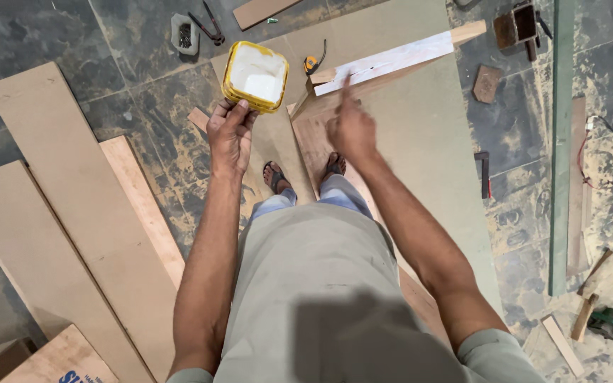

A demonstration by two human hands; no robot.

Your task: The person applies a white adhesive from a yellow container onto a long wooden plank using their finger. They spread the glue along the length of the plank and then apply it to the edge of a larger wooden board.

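The big board [420, 142] on the floor carries everything here. On it lies the strip [399, 60], white-coated on top, its long axis running up and to the right from the tub. The right hand [352, 128] is nearer, just below the strip's lower end, index finger stretched to it, holding nothing. The left hand [230, 135] grips the yellow tub [255, 74] of white paste, left of the strip. A tape measure [311, 64] sits between them.

Dusty tiled floor [143, 99] carries boards [72, 213], offcuts [487, 84], hammer [584, 312].
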